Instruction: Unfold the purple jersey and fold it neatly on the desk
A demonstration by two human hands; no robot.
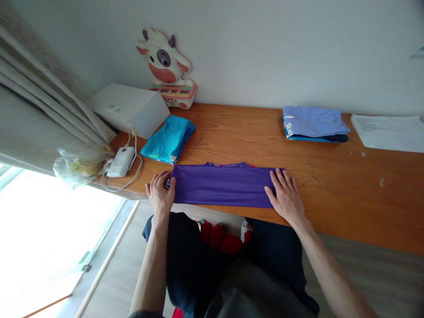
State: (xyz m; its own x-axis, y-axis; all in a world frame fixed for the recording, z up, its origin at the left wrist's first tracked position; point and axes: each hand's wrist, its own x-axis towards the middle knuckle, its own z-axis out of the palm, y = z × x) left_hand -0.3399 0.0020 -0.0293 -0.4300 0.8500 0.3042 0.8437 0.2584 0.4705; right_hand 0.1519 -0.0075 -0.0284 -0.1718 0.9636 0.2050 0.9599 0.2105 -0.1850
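A purple garment (221, 185), folded into a long flat strip, lies along the front edge of the wooden table (232, 128). At its left end rests my left hand (161, 191), thumb and fingers apart on the fold's edge, near a small white print. My right hand (284, 194) lies flat over the right end with fingers spread. Along the strip's far side a bit of collar shows. A folded turquoise garment (168, 138) sits just beyond my left hand. Farther back on the right is a stack topped by a folded lavender garment (314, 121).
At the back left stand a white box (129, 106) and a cow-shaped toy keyboard (168, 66). A white device (121, 162) with a cable and a clear plastic bag (79, 167) lie by the curtain (43, 88). White papers (391, 132) are at the right.
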